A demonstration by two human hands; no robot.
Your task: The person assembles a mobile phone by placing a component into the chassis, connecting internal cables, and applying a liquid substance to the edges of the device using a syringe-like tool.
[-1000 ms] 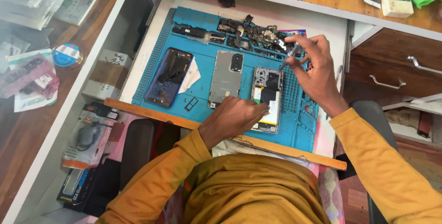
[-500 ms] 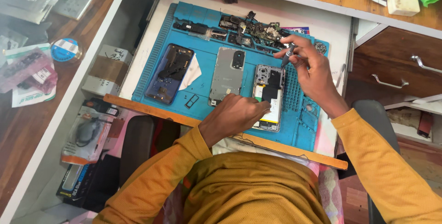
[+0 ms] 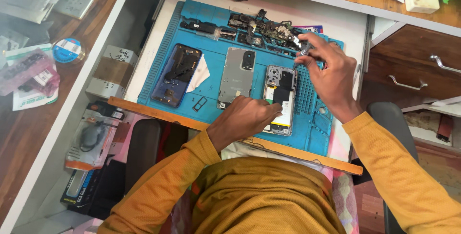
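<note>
An opened phone [image 3: 281, 97] lies on the blue repair mat [image 3: 211, 27], its battery and circuit board showing. My left hand [image 3: 245, 118] rests on its lower left edge and holds it down. My right hand [image 3: 326, 73] hovers over the phone's upper right corner, fingers pinched on a small screwdriver [image 3: 303, 49] whose tip points toward the phone's top. To the left lie a grey phone back cover [image 3: 237, 75] and a dark blue phone shell [image 3: 175, 73].
A pile of small dark phone parts [image 3: 259, 27] lines the mat's far edge. A wooden strip [image 3: 158, 114] runs along the desk's near edge. Drawers with metal handles [image 3: 408, 82] stand right. Packaged items [image 3: 91, 138] and a tape roll [image 3: 67, 49] sit left.
My right hand has come down from the parts pile toward the opened phone's top corner with the screwdriver. My left hand has stayed on the phone.
</note>
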